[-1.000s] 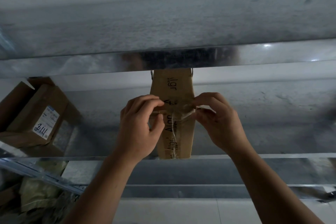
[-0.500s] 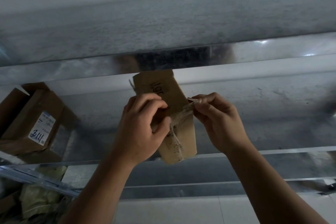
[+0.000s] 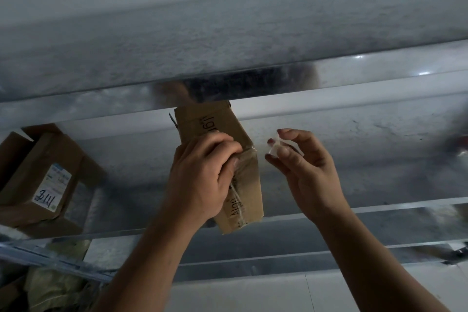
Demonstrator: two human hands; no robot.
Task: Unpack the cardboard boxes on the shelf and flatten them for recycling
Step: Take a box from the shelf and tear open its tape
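**A:** Item under observation?

**B:** A small cardboard box that is brown, long and narrow. It is tilted, with its upper end back inside the shelf bay and its lower end reaching down past the shelf's front edge. Dark printed lettering runs along the face and is partly covered. Glossy clear tape bands the middle, and a pale strand runs lengthwise down the lower half. I cannot tell whether the box touches the shelf floor.

**A:** Left hand?

**B:** The left hand grips the box from its left side, above the front edge. The fingers curl over the face and the thumb tip presses on the taped middle. The forearm rises from below the front edge.

**A:** Right hand?

**B:** The right hand is also above the front edge, to the right of the box and clear of it. Thumb and forefinger pinch a small crumpled scrap of clear tape — the remaining fingers are loosely bent and hold nothing.

**A:** Other contents?

**B:** A larger cardboard box sits behind the front edge at the far left — its white label carries handwritten digits.
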